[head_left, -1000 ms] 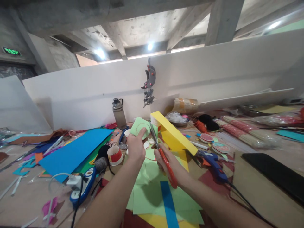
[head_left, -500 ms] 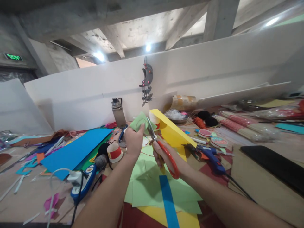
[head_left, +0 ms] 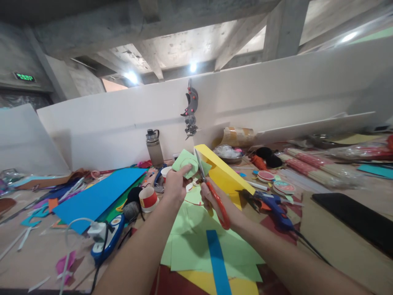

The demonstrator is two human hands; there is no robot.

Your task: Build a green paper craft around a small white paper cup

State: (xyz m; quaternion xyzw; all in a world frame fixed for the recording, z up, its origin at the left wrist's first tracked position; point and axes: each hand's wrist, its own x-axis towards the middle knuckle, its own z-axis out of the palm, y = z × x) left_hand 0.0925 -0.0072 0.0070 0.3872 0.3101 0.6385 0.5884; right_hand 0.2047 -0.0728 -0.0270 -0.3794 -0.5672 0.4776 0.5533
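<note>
My left hand (head_left: 173, 185) is closed on a small light green paper piece (head_left: 186, 162) with a circle drawn on it, held up above the table. My right hand (head_left: 215, 200) grips red-handled scissors (head_left: 211, 190); their blades point up and meet the right edge of the green piece. Below my hands lie light green sheets (head_left: 196, 241), a blue paper strip (head_left: 217, 260) and yellow paper. A bent yellow sheet (head_left: 225, 172) rises just behind the scissors.
A big blue sheet (head_left: 96, 194) lies at left, with a paper cup (head_left: 147, 198), a grey bottle (head_left: 154, 147) and a blue-white device (head_left: 107, 237) nearby. A blue glue gun (head_left: 274, 205) with its cord lies at right, near round stickers (head_left: 284, 188), stick bundles and a black mat (head_left: 359, 219).
The green piece has turned a little in my left hand and the scissors' blades have shifted slightly along its edge. Both hands stay at about the same height.
</note>
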